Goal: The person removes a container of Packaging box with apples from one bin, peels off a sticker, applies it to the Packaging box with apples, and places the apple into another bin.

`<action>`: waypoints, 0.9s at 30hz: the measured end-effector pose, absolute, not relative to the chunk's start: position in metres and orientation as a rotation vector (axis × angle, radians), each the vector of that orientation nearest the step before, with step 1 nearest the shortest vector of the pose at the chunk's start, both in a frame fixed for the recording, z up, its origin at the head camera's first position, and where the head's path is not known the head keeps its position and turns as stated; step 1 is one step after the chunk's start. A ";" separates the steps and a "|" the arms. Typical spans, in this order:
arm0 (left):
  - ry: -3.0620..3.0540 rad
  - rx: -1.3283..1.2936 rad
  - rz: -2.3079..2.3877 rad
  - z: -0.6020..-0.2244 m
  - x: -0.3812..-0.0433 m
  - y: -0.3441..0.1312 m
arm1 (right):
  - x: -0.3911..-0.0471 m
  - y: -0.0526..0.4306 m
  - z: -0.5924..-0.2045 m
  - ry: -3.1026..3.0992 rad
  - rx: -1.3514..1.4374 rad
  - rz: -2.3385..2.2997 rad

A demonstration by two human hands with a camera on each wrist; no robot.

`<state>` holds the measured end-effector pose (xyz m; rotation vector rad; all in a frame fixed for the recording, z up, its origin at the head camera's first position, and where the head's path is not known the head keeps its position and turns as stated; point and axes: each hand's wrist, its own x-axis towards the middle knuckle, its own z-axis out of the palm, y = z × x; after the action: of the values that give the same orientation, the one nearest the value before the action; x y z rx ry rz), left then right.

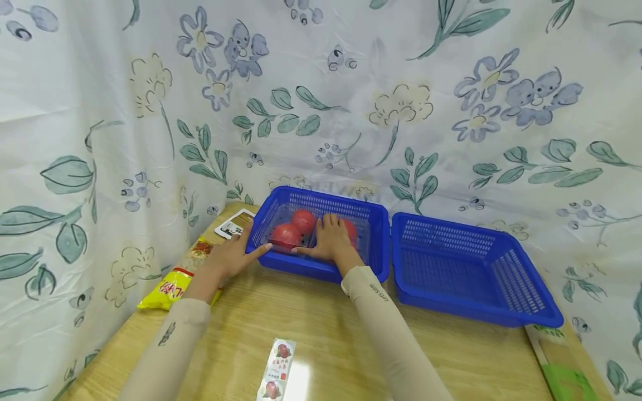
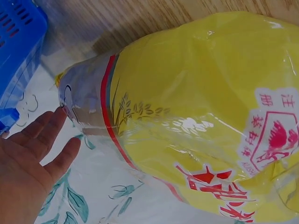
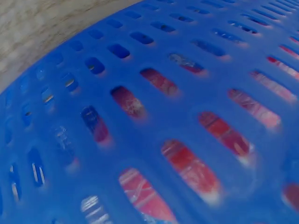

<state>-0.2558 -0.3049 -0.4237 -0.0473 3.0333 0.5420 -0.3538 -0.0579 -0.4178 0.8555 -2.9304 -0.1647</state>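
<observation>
Two clear plastic boxes with round red fruits [image 1: 287, 236] sit inside the left blue basket [image 1: 321, 273]. My left hand [image 1: 228, 259] lies at this basket's left end, its thumb stretched along the front rim. In the left wrist view its fingers [image 2: 44, 128] are relaxed, close to the end of a yellow food bag [image 2: 187, 84]. My right hand [image 1: 331, 242] reaches over the front rim onto the boxes, fingers forward and thumb spread to the left; it partly hides the right box [image 1: 364, 236]. Red fruit shows through the basket's slots [image 3: 187, 168] in the right wrist view.
A second blue basket [image 1: 446, 267] stands to the right, with a green and brown packet [image 1: 562, 356] near its front corner. A white printed packet [image 1: 233, 224] lies behind the yellow bag. On the wooden table [image 1: 241, 323] lies a fruit-printed label strip [image 1: 276, 367]. A floral curtain [image 1: 351, 122] encloses the table.
</observation>
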 end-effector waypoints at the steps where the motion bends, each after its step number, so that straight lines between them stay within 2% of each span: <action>1: 3.042 -0.042 0.539 -0.424 -0.255 -0.305 | -0.354 -0.059 -0.419 -2.924 0.852 -0.191; 12: 3.095 0.000 0.493 -0.427 -0.256 -0.304 | -0.361 -0.067 -0.425 -2.967 0.817 -0.262; 27: 3.078 -0.007 0.529 -0.429 -0.257 -0.306 | -0.366 -0.074 -0.427 -3.162 0.705 -0.119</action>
<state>-0.2569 -0.3058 -0.4287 -0.0069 3.0777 0.5290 -0.3660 -0.0743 -0.4268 0.7048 -3.1615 -0.1187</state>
